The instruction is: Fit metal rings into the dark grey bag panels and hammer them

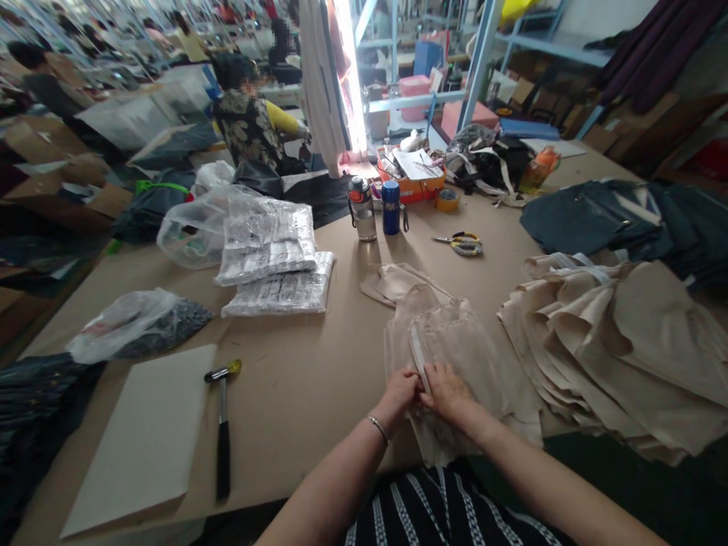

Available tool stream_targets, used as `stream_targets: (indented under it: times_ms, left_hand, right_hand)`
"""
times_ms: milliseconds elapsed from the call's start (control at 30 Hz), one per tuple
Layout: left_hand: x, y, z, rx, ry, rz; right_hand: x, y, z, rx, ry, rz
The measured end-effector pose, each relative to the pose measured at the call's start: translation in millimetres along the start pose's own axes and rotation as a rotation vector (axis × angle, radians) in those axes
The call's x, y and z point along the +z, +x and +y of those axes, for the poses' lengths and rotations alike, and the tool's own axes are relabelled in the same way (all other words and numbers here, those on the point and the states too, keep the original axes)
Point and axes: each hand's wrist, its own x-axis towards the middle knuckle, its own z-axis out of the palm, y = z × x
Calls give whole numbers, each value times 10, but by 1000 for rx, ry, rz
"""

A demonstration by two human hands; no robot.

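The beige cloth [472, 341] lay at the near edge of the worktop [301, 409], in the right half, with a pale strip [417, 349] running away from the fingers. The left hand [403, 393] was closed on the cloth beside the strip's near end; the right hand [449, 390] rested on the cloth just beside it, but whether its fingers pinched anything could not be told. A pile of beige pieces [619, 341] spread over the right near corner, and dark cloth [591, 216] was heaped along the right edge behind it. Toward the far edge lay scissors [467, 243], with a clear bottle [364, 212] and a blue flask [391, 208] standing near an orange box [418, 187]. Left of the cloth were stacked plastic packs [270, 246], then a hammer [224, 447] beside a pale sheet [145, 436] at the left near corner. Beyond the far edge sat a person [250, 129] with yellow sleeves.
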Motion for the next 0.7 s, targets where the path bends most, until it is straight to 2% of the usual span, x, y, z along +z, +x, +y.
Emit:
stream_targets:
  times_ms: [67, 133, 267, 333, 433, 533, 633, 700]
  left_hand:
    - [-26, -13, 11, 2, -23, -21]
    - [-63, -40, 17, 4, -44, -28]
    - [-142, -157, 47, 8, -97, -27]
    - [-158, -234, 86, 16, -128, -43]
    - [-128, -336, 190, 65, -184, -22]
    - [-82, -403, 335, 143, -243, -6]
    - [-101, -476, 498, 190, -284, -44]
    - [-142, -571, 627, 198, -301, -74]
  right_hand:
    - [113, 79, -18, 89, 20, 23]
    - [126, 144, 113, 111, 71, 34]
    - [-52, 183, 464, 150, 235, 7]
    - [-182, 155, 536, 147, 336, 17]
    - [-353, 68, 432, 67, 483, 24]
    - [-457, -42, 164, -43, 814, -65]
    - [-530, -98, -71, -21, 1147, -182]
    - [-622, -64, -112, -21, 1184, -180]
